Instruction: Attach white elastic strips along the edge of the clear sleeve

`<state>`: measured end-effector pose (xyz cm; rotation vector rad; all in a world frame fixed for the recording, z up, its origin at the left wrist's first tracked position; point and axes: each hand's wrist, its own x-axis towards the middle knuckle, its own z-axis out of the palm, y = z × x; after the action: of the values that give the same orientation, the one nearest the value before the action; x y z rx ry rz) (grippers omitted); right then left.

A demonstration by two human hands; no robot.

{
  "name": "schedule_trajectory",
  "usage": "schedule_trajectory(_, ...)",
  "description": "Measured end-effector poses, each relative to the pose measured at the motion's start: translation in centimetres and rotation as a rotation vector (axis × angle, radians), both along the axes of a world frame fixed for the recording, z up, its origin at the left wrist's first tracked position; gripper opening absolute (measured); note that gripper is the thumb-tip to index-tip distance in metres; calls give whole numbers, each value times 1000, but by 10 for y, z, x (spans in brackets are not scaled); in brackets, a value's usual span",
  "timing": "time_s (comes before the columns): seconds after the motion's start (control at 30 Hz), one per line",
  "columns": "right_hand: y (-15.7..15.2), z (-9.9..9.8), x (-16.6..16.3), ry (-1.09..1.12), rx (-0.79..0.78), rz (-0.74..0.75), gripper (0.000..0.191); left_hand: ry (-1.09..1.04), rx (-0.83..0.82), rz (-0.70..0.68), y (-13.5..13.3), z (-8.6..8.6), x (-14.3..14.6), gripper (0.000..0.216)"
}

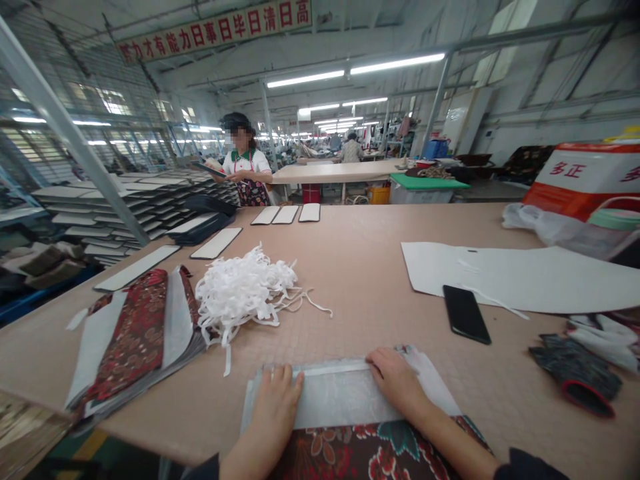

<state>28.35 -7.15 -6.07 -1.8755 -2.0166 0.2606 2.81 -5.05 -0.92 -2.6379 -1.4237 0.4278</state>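
Observation:
My left hand (274, 403) lies flat, fingers together, on the left end of a pale grey lining piece (340, 397) at the table's near edge. My right hand (395, 379) presses on the piece's upper right part, fingers curled over its top edge. Below the lining lies a dark red floral fabric (360, 453). A heap of white tape strips (245, 290) sits just beyond my left hand. A stack of red patterned and grey fabric pieces (133, 340) lies to the left.
A black phone (466, 313) and a large white pattern sheet (515, 277) lie at right, with dark gloves (575, 373) near the edge. White panels (285, 214) lie far across the table. A person (246, 170) stands beyond it. Stacked boards (125, 207) fill the left.

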Motion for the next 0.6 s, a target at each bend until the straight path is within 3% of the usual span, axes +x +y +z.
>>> schedule_trajectory(0.17, 0, 0, 0, -40, 5, 1, 16, -13, -46, -45, 0, -4, 21, 32)
schedule_trajectory(0.4, -2, -2, -2, -146, 52, 12, 16, 14, -13, 31, -3, -6, 46, 56)
schedule_trajectory(0.5, -2, -1, -6, -222, 78, 21, 17, 15, -47, 31, -1, 2, 61, 42)
schedule_trajectory(0.6, -2, 3, -9, -264, 85, 27, 16, -100, -71, -77, -2, 4, 85, 31)
